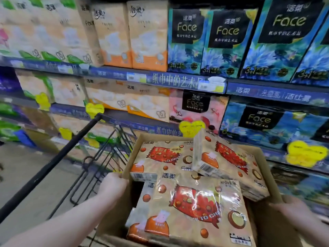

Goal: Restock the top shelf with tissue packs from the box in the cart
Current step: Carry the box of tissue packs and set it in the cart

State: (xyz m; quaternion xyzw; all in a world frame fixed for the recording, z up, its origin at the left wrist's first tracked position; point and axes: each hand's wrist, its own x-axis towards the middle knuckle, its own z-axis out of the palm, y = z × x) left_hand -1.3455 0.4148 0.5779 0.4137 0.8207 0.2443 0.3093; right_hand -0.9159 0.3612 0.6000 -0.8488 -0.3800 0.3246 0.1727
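Down at six o'clock of my feed, an open cardboard box (263,229) is held between both hands: my left hand (112,186) curls its fingers over the rim of the nine o'clock wall, and my right hand (292,209) clasps the three o'clock wall. Three brown tissue packs (192,211) lie inside, one flat nearest me, one flat at eleven o'clock, one tilted up at one o'clock. Just beside the box at nine o'clock stands the black wire cart (99,157), and blue Face packs (227,41) line the shelves (169,80) at twelve o'clock.

1 head-worn view looks forward and down, close over the box (160,137), facing the shelves (178,81)
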